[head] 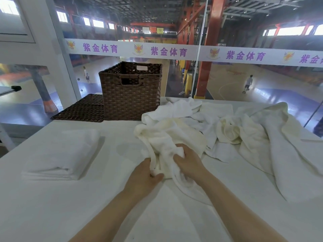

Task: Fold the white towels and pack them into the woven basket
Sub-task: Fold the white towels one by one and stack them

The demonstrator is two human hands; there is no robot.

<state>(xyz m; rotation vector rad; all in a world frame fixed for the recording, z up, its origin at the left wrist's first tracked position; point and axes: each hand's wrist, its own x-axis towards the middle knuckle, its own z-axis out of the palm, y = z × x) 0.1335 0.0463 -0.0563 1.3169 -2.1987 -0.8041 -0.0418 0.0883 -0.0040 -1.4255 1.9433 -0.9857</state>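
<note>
Head view: left hand point(146, 173) and right hand point(189, 162) grip a crumpled towel point(167, 137); banner point(192, 53) reads 紫金体育.

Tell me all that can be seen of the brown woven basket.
The woven basket is dark brown, box-shaped, of wicker-like weave, with a cut-out handle hole in its near wall and another in its far wall. It stands upright and open-topped at the far side of the white table. Its inside is mostly hidden. A flat woven lid of the same weave lies beside it on the left, touching or nearly so. The pile of unfolded towels reaches its right lower corner. Neither hand touches it.
</note>
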